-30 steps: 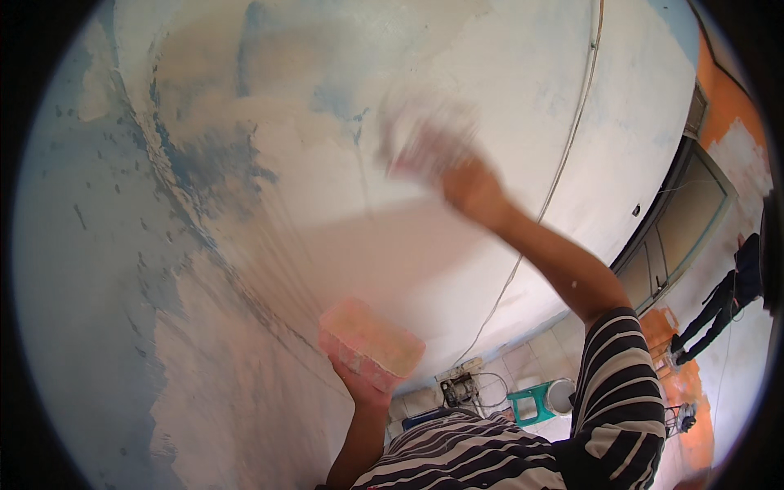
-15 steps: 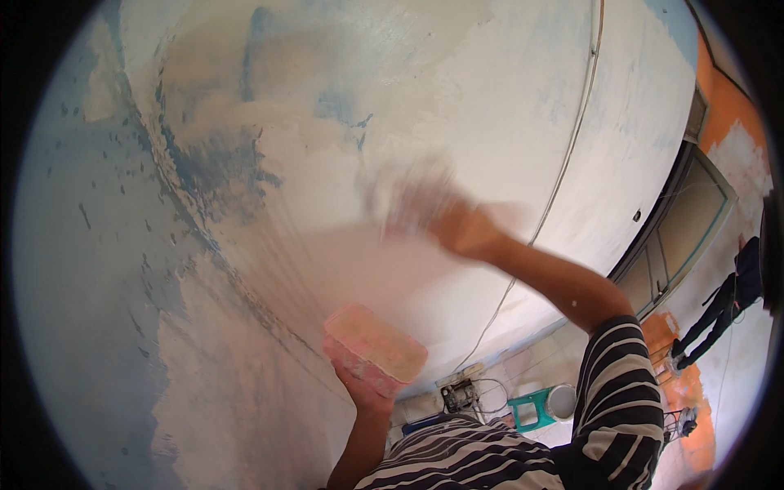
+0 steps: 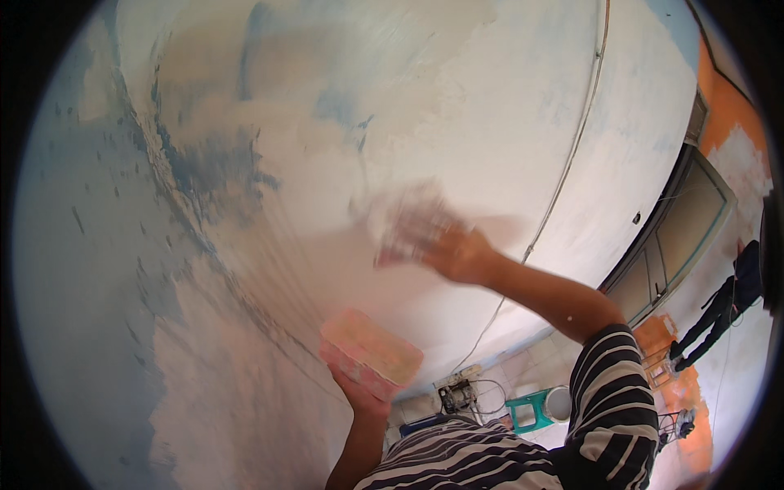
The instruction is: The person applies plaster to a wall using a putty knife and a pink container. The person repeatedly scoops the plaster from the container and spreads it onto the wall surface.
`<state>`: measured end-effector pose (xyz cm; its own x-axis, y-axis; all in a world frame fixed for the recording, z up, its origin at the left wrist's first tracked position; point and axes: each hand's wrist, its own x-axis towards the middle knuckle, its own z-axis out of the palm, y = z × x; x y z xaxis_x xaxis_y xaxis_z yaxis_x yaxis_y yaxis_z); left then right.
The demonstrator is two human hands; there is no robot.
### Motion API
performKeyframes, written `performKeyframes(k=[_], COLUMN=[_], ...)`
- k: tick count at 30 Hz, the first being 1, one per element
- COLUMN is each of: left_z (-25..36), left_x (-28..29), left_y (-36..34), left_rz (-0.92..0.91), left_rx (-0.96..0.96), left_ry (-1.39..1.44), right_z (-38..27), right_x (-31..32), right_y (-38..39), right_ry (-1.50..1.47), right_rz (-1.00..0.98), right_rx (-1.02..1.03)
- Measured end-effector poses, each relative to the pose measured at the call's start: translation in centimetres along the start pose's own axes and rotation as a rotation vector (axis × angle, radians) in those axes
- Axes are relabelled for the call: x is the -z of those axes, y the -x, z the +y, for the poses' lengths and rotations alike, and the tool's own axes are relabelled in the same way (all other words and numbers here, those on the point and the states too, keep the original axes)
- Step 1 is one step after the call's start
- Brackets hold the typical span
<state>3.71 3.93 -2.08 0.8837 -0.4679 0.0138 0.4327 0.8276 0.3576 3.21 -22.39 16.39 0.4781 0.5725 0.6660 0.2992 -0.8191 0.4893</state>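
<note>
My left hand (image 3: 362, 398) grips a pink rectangular tub (image 3: 347, 371) from below, low in front of the wall. Pale, cream-coloured paste (image 3: 377, 345) fills or covers the tub's upper face. Up and to the right of it, my right hand (image 3: 445, 247) is at the patchy white-and-blue wall (image 3: 482, 122), its fingers bent round a pale, flat-looking thing (image 3: 408, 204). Motion smears that thing and the fingertips, so its kind cannot be made out. Whether it touches the wall is unclear.
A cable (image 3: 569, 159) runs down the wall. On the floor below are a green stool (image 3: 529, 411), a pale bucket (image 3: 559, 403) and a dark machine (image 3: 459, 397). A door (image 3: 678, 233) and a person in dark clothes (image 3: 729, 298) are at the right.
My right hand has moved a little downward along the wall, still blurred. The tub in my left hand has shifted slightly left and down.
</note>
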Motion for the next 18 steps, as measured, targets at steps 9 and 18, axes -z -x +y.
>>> performKeyframes(k=[9, 18], left_z=[0.2, 0.8], left_x=[-0.9, 0.0], left_y=[-0.3, -0.3], left_rz=[0.045, 0.042], left_rx=[0.023, -0.041], left_ry=[-0.053, -0.044], right_z=[3.5, -0.2], right_x=[5.2, 5.7], right_y=[-4.6, -4.8], right_ry=[0.050, -0.028], right_rz=[0.418, 0.159], right_rx=[-0.430, -0.313])
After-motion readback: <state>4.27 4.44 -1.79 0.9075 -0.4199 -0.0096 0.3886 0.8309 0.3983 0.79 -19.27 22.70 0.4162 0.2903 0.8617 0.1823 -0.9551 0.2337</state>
